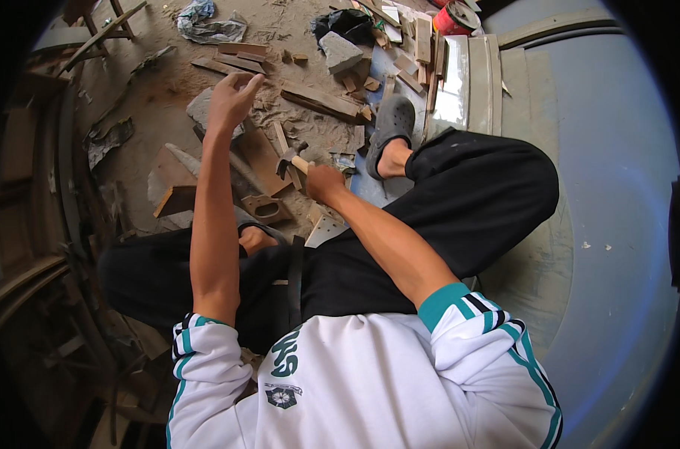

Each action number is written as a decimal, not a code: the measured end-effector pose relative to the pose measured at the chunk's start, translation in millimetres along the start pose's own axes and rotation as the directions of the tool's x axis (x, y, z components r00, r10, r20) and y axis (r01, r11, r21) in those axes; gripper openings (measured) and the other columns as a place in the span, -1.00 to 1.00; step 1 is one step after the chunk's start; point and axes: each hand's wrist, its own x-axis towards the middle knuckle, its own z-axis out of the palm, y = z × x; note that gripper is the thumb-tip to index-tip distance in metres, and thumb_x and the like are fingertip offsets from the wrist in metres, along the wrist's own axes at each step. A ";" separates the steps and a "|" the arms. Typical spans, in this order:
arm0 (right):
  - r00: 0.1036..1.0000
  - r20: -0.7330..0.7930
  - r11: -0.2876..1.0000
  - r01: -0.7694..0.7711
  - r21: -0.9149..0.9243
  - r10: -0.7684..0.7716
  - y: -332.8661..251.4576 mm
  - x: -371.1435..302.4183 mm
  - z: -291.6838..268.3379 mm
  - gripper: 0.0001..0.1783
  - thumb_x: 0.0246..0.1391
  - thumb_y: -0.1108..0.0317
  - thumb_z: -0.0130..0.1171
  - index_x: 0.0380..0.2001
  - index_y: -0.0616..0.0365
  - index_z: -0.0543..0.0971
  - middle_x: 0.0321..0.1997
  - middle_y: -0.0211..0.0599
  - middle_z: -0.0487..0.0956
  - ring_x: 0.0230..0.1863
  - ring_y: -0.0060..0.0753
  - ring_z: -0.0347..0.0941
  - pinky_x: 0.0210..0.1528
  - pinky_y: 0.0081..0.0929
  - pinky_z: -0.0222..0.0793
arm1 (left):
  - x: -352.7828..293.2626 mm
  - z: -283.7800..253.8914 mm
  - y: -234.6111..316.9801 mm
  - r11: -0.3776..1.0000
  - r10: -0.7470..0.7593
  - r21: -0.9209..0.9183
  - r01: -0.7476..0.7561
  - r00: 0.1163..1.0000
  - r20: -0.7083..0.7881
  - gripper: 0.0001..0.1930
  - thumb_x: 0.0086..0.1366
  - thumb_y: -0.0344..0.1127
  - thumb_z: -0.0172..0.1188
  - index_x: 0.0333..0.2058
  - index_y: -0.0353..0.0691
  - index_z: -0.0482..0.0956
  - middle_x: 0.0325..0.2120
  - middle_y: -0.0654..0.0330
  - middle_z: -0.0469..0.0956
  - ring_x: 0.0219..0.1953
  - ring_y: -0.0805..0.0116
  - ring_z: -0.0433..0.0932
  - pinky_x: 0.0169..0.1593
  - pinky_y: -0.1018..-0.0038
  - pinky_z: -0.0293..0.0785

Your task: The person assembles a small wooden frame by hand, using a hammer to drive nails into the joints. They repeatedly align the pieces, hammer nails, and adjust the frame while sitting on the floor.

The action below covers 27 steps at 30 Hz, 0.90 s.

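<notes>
In my right hand [326,185] is a claw hammer [301,162], its pale wooden handle wrapped by closed fingers and its dark metal head pointing away to the left. Below that head lie thin wood strips and a flat brown board [261,161]. My left hand [232,99] is stretched far forward, thumb and fingers apart, with nothing visible in it. Close to its fingertips are several short wood pieces [240,57] on the dusty ground. A grey concrete chunk [202,109] sits partly hidden behind my left wrist.
A thick wood block [321,101] lies ahead, near another concrete chunk [340,52] and a black plastic bag [346,25]. My grey clog [392,127] rests at the right. Scrap wood is stacked [424,45] beside a red can [455,19]. Wooden frames [26,150] crowd the left side.
</notes>
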 end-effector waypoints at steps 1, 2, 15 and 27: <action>0.999 0.034 0.999 -0.038 -0.013 0.039 -10.4 6.9 -12.8 -0.70 0.13 0.35 0.03 -0.14 0.16 0.65 -0.12 -0.05 0.66 -0.06 0.01 0.61 -0.11 -0.16 0.54 | 3.0 -1.4 -8.7 1.000 -0.009 0.022 0.009 1.000 -0.004 -0.45 0.22 0.09 0.26 -0.08 -0.33 0.64 -0.20 0.03 0.68 -0.12 0.22 0.65 -0.02 0.39 0.50; 0.996 0.066 0.998 -0.056 -0.031 0.058 -11.8 14.8 -19.6 -0.70 0.12 0.36 0.05 -0.14 0.15 0.67 -0.10 -0.07 0.67 -0.05 -0.02 0.61 -0.10 -0.18 0.54 | 2.8 3.0 -10.4 0.999 -0.020 0.036 0.020 1.000 0.002 -0.45 0.23 0.08 0.26 -0.08 -0.34 0.64 -0.20 0.03 0.68 -0.12 0.23 0.65 -0.03 0.39 0.50; 0.940 0.327 0.956 0.006 -0.293 0.094 -12.7 80.2 -106.5 -0.59 -0.03 0.16 0.29 -0.06 -0.03 0.67 0.04 -0.25 0.63 0.05 -0.12 0.58 -0.04 -0.22 0.52 | -44.4 23.7 -86.6 0.961 -0.232 0.193 0.200 0.960 0.159 -0.42 0.23 0.09 0.24 -0.07 -0.40 0.62 -0.20 -0.10 0.66 -0.12 0.06 0.65 -0.03 0.32 0.52; 0.973 0.194 0.964 -0.069 -0.258 0.122 105.9 97.6 -71.6 -0.64 0.05 0.26 0.22 -0.04 0.02 0.65 0.02 -0.16 0.63 0.07 -0.06 0.56 0.05 -0.14 0.50 | -63.6 38.6 -125.7 0.907 -0.359 0.289 0.307 0.922 0.147 -0.34 0.18 0.14 0.26 -0.01 -0.40 0.55 -0.11 -0.14 0.62 -0.03 0.02 0.60 0.03 0.26 0.48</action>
